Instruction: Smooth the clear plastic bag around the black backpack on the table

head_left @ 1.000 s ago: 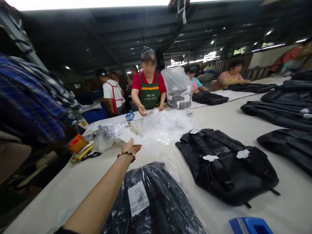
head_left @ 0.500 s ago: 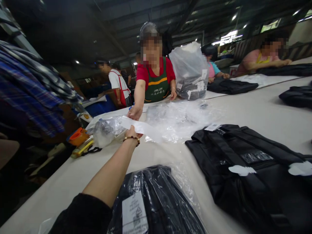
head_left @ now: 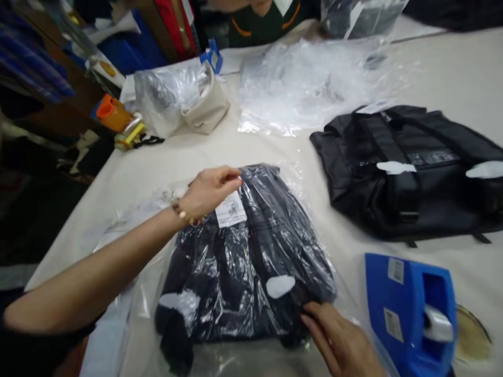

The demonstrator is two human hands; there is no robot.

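A black backpack [head_left: 255, 238] lies inside a clear plastic bag [head_left: 220, 356] on the table in front of me. A white printed label [head_left: 231, 210] shows near its upper end. My left hand [head_left: 210, 192], with a beaded bracelet at the wrist, is over the bag beside the label. Its fingers are bent, with a small gap to the thumb, and I see nothing held between them. At the lower right corner, my right hand [head_left: 341, 340] has its thumb and fingers closed on the plastic bag's edge.
Another black backpack [head_left: 393, 209] lies to the right, above a blue tape dispenser [head_left: 396, 309]. Clear plastic bags [head_left: 298, 86] spread across the far side. A cream fabric bin [head_left: 208, 112] and an orange object [head_left: 112, 112] stand far left. A co-worker's apron [head_left: 255, 31] shows opposite.
My left hand has let go of the white slip, which a co-worker's hand was also touching, and come back over the bagged backpack. My right hand has entered view. The view has tipped downward.
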